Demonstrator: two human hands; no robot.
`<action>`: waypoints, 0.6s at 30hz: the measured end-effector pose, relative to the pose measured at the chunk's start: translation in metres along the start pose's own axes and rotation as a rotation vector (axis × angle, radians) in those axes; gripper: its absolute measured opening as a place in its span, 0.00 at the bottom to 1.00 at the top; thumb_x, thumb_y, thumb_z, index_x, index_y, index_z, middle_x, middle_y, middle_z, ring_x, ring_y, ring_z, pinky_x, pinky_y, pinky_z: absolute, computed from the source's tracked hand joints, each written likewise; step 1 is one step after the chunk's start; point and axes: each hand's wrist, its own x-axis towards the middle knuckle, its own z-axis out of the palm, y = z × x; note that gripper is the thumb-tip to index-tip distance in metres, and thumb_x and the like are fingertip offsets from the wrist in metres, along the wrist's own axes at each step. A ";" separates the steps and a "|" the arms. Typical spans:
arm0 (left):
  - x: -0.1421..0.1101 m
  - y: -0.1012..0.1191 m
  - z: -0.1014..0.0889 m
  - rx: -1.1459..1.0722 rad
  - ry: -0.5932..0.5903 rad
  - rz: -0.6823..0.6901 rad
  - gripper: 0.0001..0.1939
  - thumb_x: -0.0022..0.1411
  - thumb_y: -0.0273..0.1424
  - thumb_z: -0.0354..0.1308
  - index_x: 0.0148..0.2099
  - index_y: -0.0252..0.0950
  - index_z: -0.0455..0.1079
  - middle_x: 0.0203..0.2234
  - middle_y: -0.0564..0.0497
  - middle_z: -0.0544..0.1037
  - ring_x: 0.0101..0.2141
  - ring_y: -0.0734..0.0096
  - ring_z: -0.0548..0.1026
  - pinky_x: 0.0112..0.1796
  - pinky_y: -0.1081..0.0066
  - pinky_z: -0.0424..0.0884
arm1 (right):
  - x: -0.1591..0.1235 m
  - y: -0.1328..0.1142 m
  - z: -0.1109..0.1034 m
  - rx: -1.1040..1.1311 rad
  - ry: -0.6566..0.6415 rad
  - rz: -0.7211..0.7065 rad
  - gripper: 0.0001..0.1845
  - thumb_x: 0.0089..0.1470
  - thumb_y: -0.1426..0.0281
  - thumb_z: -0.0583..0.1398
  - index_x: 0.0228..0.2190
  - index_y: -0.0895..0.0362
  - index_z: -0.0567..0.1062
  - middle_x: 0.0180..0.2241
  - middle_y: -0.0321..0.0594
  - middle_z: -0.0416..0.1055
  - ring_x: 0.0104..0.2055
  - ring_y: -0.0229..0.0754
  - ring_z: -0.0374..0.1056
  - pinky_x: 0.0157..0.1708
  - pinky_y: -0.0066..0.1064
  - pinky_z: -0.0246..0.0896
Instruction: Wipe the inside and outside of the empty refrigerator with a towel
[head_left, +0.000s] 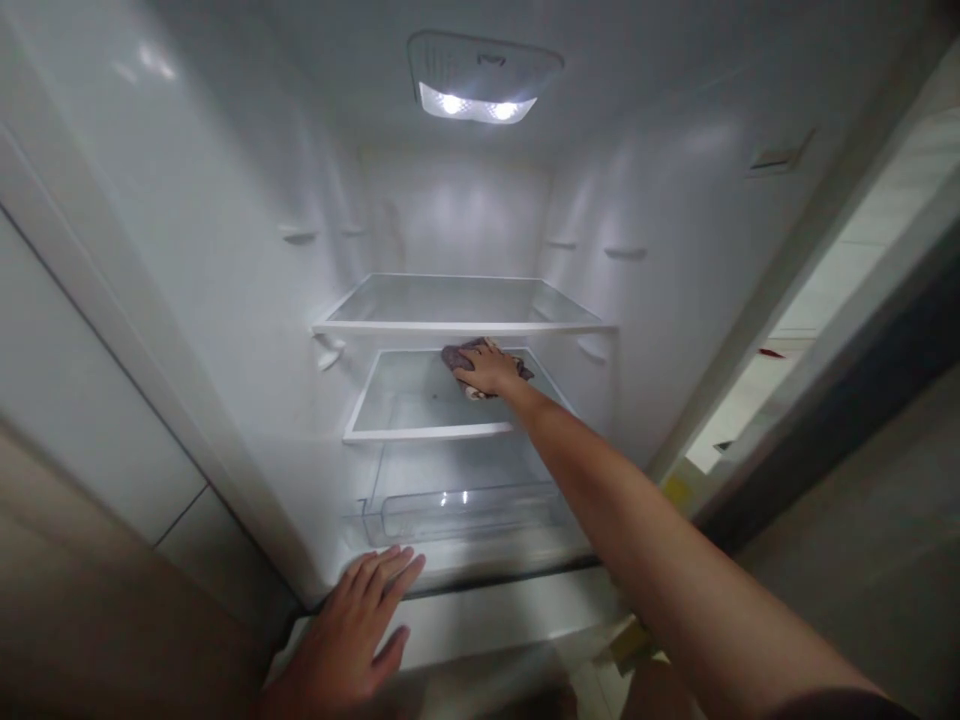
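Note:
Inside a white refrigerator, my right hand (490, 370) reaches under the upper glass shelf (465, 326). It presses a crumpled brown and pale patterned cloth (454, 357) onto the lower glass shelf (405, 385), towards its back. The palm covers much of the cloth, and the fingers lie over it. My left hand (360, 625) holds nothing. Its fingers stretch forward with the thumb apart, low at the front left of the refrigerator, near the bottom front edge.
A clear plastic drawer (465, 512) sits below the lower shelf. Overhead, a lamp (480, 100) is lit. Small shelf supports (625, 253) stick out from the side walls. The open door (840, 450) stands at the right, and a panelled surface (97, 370) flanks the left.

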 end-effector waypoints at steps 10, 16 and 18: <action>-0.003 0.000 0.000 0.030 -0.053 -0.022 0.40 0.66 0.32 0.61 0.79 0.42 0.61 0.69 0.52 0.77 0.67 0.59 0.69 0.68 0.59 0.61 | 0.055 -0.136 0.022 0.078 -0.058 -0.208 0.38 0.71 0.44 0.52 0.75 0.42 0.67 0.78 0.45 0.58 0.81 0.61 0.50 0.76 0.62 0.50; 0.000 0.000 -0.004 0.047 -0.026 0.000 0.40 0.65 0.30 0.61 0.78 0.42 0.62 0.67 0.50 0.78 0.65 0.58 0.71 0.66 0.58 0.65 | 0.022 -0.136 0.014 0.112 -0.094 -0.256 0.40 0.70 0.44 0.54 0.75 0.43 0.67 0.79 0.45 0.57 0.82 0.59 0.46 0.78 0.62 0.47; 0.000 -0.001 -0.004 0.048 -0.010 0.003 0.41 0.65 0.29 0.60 0.79 0.41 0.60 0.66 0.49 0.79 0.65 0.58 0.72 0.66 0.58 0.66 | 0.003 -0.133 0.010 0.118 -0.092 -0.301 0.39 0.69 0.43 0.55 0.75 0.43 0.67 0.78 0.44 0.57 0.81 0.59 0.49 0.77 0.63 0.49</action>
